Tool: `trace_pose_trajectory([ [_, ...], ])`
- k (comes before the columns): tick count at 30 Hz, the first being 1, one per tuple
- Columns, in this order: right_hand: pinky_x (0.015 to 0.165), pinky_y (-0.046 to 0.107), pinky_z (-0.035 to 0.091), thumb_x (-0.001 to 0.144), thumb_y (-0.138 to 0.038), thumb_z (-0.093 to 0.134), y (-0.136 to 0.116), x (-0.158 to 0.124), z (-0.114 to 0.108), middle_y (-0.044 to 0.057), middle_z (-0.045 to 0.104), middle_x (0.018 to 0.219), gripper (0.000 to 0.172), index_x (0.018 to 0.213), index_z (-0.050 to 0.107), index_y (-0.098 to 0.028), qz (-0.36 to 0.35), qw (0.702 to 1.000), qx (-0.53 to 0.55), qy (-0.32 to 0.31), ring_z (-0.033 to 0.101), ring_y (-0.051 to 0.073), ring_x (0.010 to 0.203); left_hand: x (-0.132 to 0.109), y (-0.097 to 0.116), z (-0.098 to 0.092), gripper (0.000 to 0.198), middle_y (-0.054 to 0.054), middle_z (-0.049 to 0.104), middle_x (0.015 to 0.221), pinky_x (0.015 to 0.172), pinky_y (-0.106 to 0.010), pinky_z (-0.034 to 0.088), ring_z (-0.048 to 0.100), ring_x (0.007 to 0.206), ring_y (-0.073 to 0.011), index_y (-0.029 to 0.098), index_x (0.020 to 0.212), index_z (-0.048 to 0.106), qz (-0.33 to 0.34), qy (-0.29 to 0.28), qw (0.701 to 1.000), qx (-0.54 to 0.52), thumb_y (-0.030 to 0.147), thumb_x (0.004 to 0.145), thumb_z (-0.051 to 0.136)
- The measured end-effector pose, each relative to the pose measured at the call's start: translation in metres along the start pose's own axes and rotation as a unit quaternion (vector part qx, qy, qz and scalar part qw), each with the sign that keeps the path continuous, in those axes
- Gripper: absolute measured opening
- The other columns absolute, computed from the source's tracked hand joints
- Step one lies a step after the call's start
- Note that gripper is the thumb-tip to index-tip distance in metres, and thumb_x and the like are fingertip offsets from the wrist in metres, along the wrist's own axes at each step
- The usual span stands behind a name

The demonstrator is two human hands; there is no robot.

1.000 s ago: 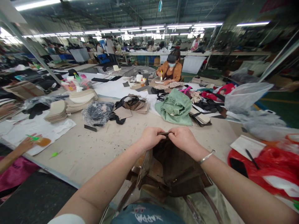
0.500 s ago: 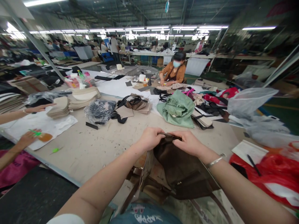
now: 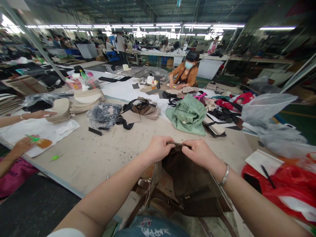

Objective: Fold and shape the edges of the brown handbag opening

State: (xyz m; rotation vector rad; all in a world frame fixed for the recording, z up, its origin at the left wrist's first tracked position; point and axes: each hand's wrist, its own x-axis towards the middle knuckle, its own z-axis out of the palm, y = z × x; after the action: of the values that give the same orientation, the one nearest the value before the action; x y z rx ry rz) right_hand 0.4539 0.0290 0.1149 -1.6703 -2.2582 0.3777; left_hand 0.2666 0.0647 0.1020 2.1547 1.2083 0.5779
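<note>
A brown handbag with long straps hangs in front of me at the table's near side, its inside facing up toward me. My left hand pinches the bag's upper edge between thumb and fingers. Close beside it, my right hand grips the same edge, with a short stretch of rim between the two hands. A small metal zipper pull shows on the dark lining. Below my left wrist, a metal buckle is visible on the bag's side. The lower part of the bag is partly hidden.
Across the table lie a green cloth bundle, a plastic-wrapped black bundle and stacked beige pieces. Red plastic bags sit at right. A co-worker's hand at left holds a glue bottle; another person sits opposite.
Both hands keep hold of the bag's edge. My right wrist has shifted slightly, and the bag's body hangs a little lower. The co-worker's upper hand at left has moved onto the beige stack.
</note>
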Motion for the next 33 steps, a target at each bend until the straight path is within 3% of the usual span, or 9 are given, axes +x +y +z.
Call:
trace_pose_trajectory([
  [8,0.06,0.025,0.036,0.079,-0.023,0.042,0.0,0.002,0.003,0.005,0.067,0.067,0.027,0.065,0.065,-0.019,0.025,0.994,-0.103,0.022,0.057,0.016,0.063,0.002,0.005,0.003,0.023,0.001,0.07,0.08,0.064,-0.022,0.043,0.06,0.072,-0.0145,0.022,0.091,0.069,0.006,-0.027,1.0,-0.01,0.024,0.079,0.05],
  [14,0.069,0.023,0.044,0.082,-0.02,0.04,0.005,-0.003,-0.001,0.002,0.071,0.083,0.031,0.09,0.07,-0.021,-0.047,0.999,0.004,0.001,0.062,0.016,0.075,0.003,-0.002,0.002,0.022,0.0,0.07,0.079,0.066,-0.023,0.044,0.06,0.074,-0.0152,0.02,0.089,0.07,-0.008,-0.019,0.999,-0.034,0.025,0.078,0.051],
  [20,0.074,0.028,0.047,0.085,-0.033,0.047,0.002,-0.003,-0.003,0.005,0.07,0.095,0.03,0.105,0.067,-0.022,-0.079,0.996,0.045,0.019,0.063,0.02,0.083,0.001,-0.005,0.001,0.022,0.0,0.07,0.077,0.067,-0.024,0.045,0.06,0.073,-0.0153,0.02,0.089,0.07,-0.002,-0.008,0.999,-0.04,0.023,0.079,0.051],
  [29,0.063,0.023,0.04,0.089,-0.033,0.046,0.001,0.006,0.004,0.003,0.068,0.077,0.027,0.084,0.069,-0.021,-0.084,0.996,0.012,0.003,0.059,0.015,0.069,0.001,-0.006,-0.003,0.022,0.0,0.07,0.078,0.066,-0.022,0.045,0.061,0.071,-0.014,0.019,0.089,0.069,0.014,-0.021,0.998,-0.056,0.019,0.076,0.051],
  [33,0.059,0.023,0.036,0.088,-0.032,0.045,0.002,0.008,0.004,0.002,0.066,0.072,0.027,0.079,0.068,-0.02,-0.082,0.997,0.008,-0.006,0.057,0.014,0.065,-0.002,-0.003,-0.004,0.026,-0.001,0.07,0.089,0.074,-0.024,0.046,0.062,0.08,-0.0156,0.019,0.096,0.067,0.029,-0.022,0.995,-0.09,0.022,0.071,0.06],
])
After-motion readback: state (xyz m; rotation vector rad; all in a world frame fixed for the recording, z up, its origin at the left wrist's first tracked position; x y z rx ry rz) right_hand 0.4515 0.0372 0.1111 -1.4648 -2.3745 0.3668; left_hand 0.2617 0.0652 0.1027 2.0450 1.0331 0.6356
